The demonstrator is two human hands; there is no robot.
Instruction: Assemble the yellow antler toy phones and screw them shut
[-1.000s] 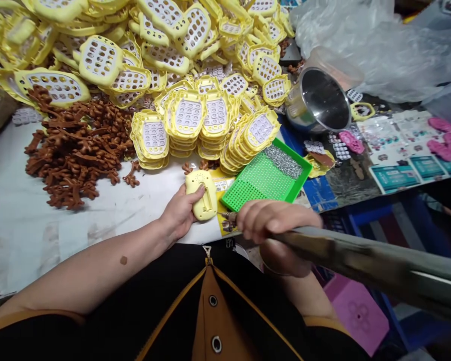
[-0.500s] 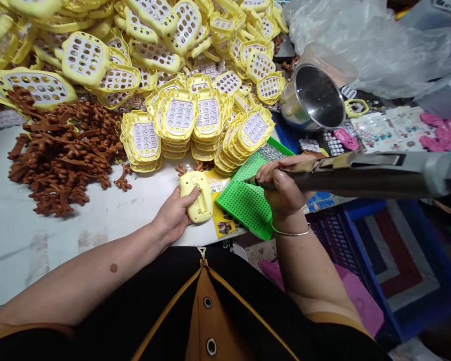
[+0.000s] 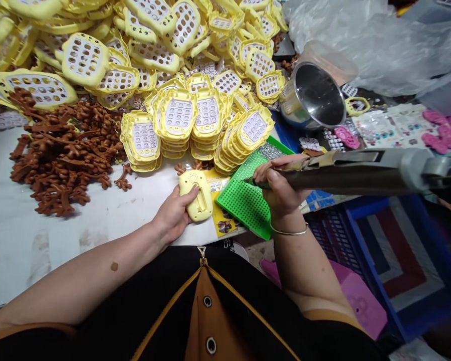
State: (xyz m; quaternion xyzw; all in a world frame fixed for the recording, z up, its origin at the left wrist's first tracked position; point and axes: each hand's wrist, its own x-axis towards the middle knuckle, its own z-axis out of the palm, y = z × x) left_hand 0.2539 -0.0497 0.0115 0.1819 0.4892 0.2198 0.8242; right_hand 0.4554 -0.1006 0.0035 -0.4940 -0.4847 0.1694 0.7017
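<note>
My left hand (image 3: 173, 213) is closed on a small yellow toy phone body (image 3: 196, 195) lying back-up on the white table, brown antlers showing at its top. My right hand (image 3: 281, 188) is wrapped round a long grey powered screwdriver (image 3: 361, 170), held level with its tip over the green screw tray (image 3: 244, 203). A patch of small silver screws (image 3: 268, 152) lies at the tray's far corner. A bangle sits on my right wrist.
Stacks of yellow keypad shells (image 3: 180, 120) stand behind the toy, under a big loose heap. Brown antler pieces (image 3: 60, 150) are piled at left. A steel pot (image 3: 315, 100), plastic bags, pink parts and sticker sheets lie at right. Blue and pink crates stand below.
My right hand lifted the screwdriver from beside the toy and swung it right, over the green tray. The left hand kept its hold on the yellow toy.
</note>
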